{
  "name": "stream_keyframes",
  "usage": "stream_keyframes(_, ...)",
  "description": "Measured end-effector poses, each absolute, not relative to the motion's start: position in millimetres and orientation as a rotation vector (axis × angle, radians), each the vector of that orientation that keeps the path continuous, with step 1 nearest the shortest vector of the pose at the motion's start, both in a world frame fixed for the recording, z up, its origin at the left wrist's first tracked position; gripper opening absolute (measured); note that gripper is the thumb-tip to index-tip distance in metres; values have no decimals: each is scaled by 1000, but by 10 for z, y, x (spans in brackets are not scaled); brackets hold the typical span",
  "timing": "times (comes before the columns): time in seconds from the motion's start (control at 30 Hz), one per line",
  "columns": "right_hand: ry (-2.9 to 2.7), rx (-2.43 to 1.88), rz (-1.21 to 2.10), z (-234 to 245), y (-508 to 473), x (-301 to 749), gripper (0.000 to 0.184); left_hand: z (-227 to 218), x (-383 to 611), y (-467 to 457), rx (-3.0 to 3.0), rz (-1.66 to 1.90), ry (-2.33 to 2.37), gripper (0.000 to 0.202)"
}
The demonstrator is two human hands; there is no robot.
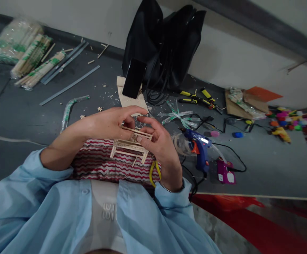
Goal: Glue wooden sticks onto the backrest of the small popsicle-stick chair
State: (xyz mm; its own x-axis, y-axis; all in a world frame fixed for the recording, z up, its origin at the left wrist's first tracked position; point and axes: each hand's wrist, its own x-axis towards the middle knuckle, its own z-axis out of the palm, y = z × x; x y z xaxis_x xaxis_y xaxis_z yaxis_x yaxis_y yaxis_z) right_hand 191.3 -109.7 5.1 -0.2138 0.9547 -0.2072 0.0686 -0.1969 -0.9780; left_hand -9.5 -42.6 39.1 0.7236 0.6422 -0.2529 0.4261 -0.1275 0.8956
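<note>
A small model frame [128,146] built of thin wooden sticks is held in front of my chest, over a red and white striped cloth [95,162]. My left hand [108,123] grips its top edge, fingers curled over the upper sticks. My right hand [160,146] holds the frame's right end, thumb and fingers pinched on the sticks. Both sleeves are light blue. A yellow-handled tool [153,173] lies beneath my right wrist.
On the grey floor a blue hot-glue gun [199,150] rests just right of my hands, with a purple power strip [224,173] and black cable. A phone [133,78] leans against a black bag [164,46]. Stick bundles [28,53] lie far left, pliers [198,99] and colourful bits far right.
</note>
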Motion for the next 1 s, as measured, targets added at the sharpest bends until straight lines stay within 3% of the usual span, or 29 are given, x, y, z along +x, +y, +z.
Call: stream_keyframes(1.0,-1251,-1269,1534,20,-1091,1920,45,412,-93,-423,1875,230,842,64)
